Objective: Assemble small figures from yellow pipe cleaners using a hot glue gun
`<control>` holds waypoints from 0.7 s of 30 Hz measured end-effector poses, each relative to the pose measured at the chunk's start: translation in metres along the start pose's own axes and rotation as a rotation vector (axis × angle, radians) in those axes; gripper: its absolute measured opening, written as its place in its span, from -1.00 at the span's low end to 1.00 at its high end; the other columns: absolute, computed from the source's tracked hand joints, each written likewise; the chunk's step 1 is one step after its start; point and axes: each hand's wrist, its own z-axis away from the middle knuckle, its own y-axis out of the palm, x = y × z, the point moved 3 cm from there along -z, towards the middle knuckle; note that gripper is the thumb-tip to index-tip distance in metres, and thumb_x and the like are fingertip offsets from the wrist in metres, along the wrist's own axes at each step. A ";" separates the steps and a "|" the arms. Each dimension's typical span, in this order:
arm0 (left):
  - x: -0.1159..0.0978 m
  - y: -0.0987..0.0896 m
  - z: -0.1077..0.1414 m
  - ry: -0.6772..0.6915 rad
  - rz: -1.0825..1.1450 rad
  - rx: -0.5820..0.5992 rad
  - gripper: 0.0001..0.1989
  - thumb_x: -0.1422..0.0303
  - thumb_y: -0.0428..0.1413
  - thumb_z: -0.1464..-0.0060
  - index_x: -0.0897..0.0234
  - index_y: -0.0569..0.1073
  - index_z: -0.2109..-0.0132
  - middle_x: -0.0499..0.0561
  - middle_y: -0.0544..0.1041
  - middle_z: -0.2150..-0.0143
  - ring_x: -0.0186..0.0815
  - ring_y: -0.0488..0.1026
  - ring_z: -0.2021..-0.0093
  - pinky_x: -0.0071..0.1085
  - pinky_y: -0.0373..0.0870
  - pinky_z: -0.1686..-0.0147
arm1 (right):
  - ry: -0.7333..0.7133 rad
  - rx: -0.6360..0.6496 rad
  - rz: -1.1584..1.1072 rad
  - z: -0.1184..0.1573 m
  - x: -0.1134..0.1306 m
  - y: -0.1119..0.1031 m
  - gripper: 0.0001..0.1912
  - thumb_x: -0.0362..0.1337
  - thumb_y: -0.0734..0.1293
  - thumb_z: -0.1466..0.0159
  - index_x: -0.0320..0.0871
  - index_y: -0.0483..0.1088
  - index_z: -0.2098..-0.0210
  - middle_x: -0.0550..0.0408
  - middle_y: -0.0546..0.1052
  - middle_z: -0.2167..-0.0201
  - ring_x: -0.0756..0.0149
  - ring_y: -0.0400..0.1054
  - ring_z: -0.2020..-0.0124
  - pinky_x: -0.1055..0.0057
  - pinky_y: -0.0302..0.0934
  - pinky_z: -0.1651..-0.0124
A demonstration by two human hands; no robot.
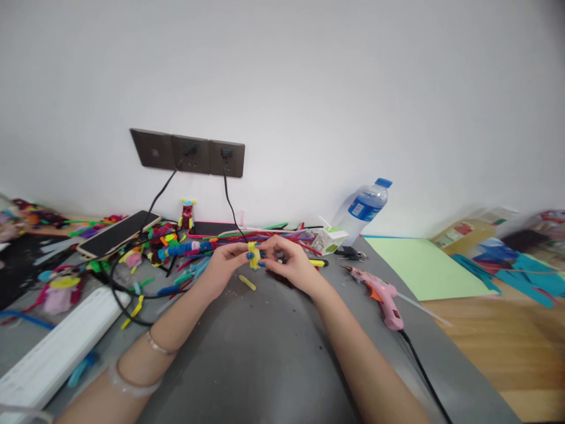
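Observation:
A small yellow fuzzy piece (253,255) is held up between both hands, above the grey table (247,359). My left hand (224,268) pinches it from the left, with the thumb at its upper edge. My right hand (289,262) has its fingertips closed on the right side of the same piece. Both hands have blue nails. A short yellow strip (248,282) lies on the table just below the hands. The piece's exact shape is too small to make out.
A pink glue gun (384,297) with its cord lies at the right. Behind stand a bottle (366,206) and a small carton (329,240). At the left are a phone (119,234), a white power strip (66,347), cables and colourful fuzzy figures.

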 end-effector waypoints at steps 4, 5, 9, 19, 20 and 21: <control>0.000 0.000 0.000 -0.005 0.011 -0.009 -0.64 0.18 0.45 0.25 0.29 0.67 0.30 0.02 0.65 0.36 -0.33 0.51 0.38 -0.42 0.43 0.27 | 0.002 -0.006 -0.016 0.000 -0.002 0.001 -0.81 -0.23 0.40 -0.28 -0.14 0.43 0.14 0.22 0.30 0.47 0.40 0.19 0.46 0.40 0.13 0.32; 0.000 0.000 0.000 -0.004 0.013 -0.009 -0.65 0.18 0.46 0.25 0.29 0.67 0.30 0.02 0.65 0.36 -0.34 0.51 0.38 -0.43 0.43 0.27 | 0.002 -0.007 -0.017 0.000 -0.002 0.001 -0.80 -0.22 0.40 -0.28 -0.14 0.43 0.13 0.21 0.31 0.46 0.40 0.19 0.46 0.40 0.13 0.32; -0.001 0.000 -0.001 0.004 0.015 0.000 -0.64 0.18 0.46 0.25 0.30 0.66 0.31 0.01 0.65 0.37 -0.35 0.50 0.38 -0.43 0.43 0.27 | 0.004 -0.010 -0.022 0.000 -0.003 0.002 -0.79 -0.20 0.39 -0.28 -0.14 0.43 0.13 0.22 0.30 0.47 0.40 0.19 0.45 0.40 0.13 0.32; -0.002 0.001 0.001 0.002 0.022 0.003 -0.67 0.19 0.46 0.25 0.29 0.66 0.33 0.00 0.64 0.39 -0.37 0.49 0.39 -0.46 0.41 0.29 | 0.022 -0.006 -0.034 0.000 -0.001 0.002 -0.81 -0.21 0.40 -0.27 -0.13 0.43 0.14 0.21 0.30 0.47 0.39 0.19 0.46 0.40 0.13 0.32; -0.002 0.001 0.001 0.002 0.020 0.002 -0.67 0.19 0.46 0.24 0.29 0.66 0.33 0.00 0.64 0.39 -0.37 0.49 0.39 -0.47 0.41 0.30 | 0.026 -0.005 -0.034 0.000 -0.001 0.002 -0.80 -0.21 0.40 -0.27 -0.13 0.43 0.14 0.21 0.30 0.47 0.39 0.19 0.46 0.40 0.13 0.32; -0.002 0.000 0.001 0.003 0.018 0.000 -0.67 0.19 0.46 0.24 0.29 0.66 0.32 0.00 0.64 0.39 -0.37 0.49 0.39 -0.47 0.41 0.30 | 0.027 -0.004 -0.038 0.000 -0.001 0.002 -0.80 -0.20 0.40 -0.27 -0.13 0.42 0.15 0.21 0.30 0.46 0.39 0.18 0.46 0.40 0.13 0.32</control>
